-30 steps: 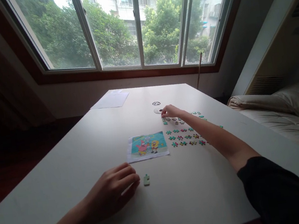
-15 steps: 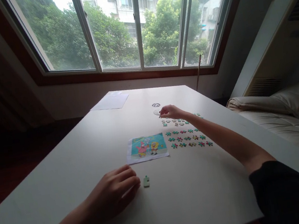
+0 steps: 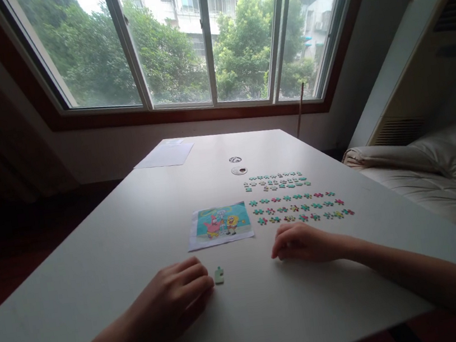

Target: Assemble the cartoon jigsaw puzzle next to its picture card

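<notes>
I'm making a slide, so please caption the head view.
Left hand beside one puzzle piece, right hand near rows of pieces.

From here I see paper (image 3: 164, 156) at the far left corner of the tabletop (image 3: 96, 257), a window (image 3: 208, 55) beyond its far edge, a sofa (image 3: 423, 172) past the right.

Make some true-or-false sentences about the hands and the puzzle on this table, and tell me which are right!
1. A green puzzle piece lies by the left hand. True.
2. The right hand is on top of the cartoon picture. False: it is apart from it, to the right.
3. The cartoon picture lies left of the rows of pieces. True.
4. The blank paper is between the hands. False: it is at the table's far left.
</notes>
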The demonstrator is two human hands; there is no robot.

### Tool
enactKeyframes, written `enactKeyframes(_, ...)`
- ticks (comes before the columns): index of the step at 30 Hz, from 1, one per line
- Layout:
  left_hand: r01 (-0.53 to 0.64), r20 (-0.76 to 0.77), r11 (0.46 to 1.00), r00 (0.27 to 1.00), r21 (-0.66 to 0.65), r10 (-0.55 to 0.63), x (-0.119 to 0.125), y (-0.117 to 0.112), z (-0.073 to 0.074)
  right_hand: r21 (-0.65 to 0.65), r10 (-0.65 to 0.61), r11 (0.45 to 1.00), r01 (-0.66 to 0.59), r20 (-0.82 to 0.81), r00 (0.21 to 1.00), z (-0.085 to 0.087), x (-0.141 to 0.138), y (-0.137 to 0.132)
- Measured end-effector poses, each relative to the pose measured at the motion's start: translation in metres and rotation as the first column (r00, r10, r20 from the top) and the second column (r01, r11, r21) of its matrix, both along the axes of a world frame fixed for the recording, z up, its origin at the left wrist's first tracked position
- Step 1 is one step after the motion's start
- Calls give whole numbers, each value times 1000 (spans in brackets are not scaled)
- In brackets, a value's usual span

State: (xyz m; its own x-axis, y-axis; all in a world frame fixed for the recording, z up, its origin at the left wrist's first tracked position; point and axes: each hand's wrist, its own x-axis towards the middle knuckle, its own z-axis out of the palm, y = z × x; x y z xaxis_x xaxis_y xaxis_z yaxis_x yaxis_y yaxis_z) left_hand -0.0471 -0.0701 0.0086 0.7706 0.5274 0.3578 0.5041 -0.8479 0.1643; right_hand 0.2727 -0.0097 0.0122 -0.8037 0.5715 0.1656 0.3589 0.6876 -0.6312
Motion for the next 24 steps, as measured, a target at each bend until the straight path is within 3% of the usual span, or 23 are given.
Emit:
enactKeyframes(4, -33, 14, 999, 999, -3, 33, 0, 1, 0, 113, 36, 993, -35, -6, 999, -2, -1, -1)
enactKeyframes(10, -18, 27, 1000, 999, -6, 18, -1, 2, 0, 272, -251, 932, 239, 12, 968, -2, 4, -10)
enactKeyframes(19, -12, -21, 998, 1000, -69, 11, -3, 2, -5, 207, -223, 954, 217, 8, 975, -12, -7, -18)
enactKeyframes(24, -13, -21, 998, 1000, -53, 12, -2, 2, -5, 186, -262, 947, 264, -34, 964, -8, -4, -18)
